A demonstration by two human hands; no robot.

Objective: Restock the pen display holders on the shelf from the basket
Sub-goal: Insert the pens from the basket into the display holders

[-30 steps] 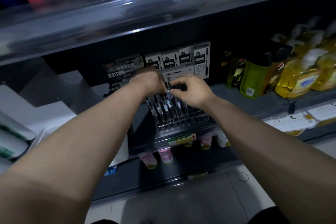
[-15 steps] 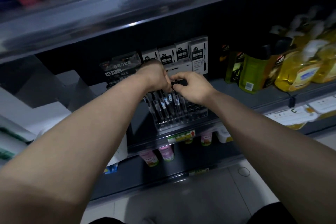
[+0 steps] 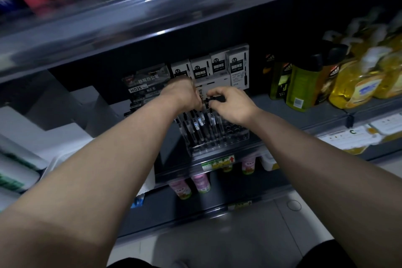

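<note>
Dim shop aisle, dark metal shelving over a pale tiled floor. Middle shelf: one clear pen holder at the front edge, its left rows filled with leaning black pens, too crowded to count. Behind it, four white boxes marked 0.5; to their left, one stack of dark packs labelled HQ35. Right of these, one green bottle and several yellow bottles. Lower shelf: at least three pink bottles. Two hands above the holder: right hand pinches one pen top between thumb and forefinger; left hand curls over the pens, its grip hidden.
</note>
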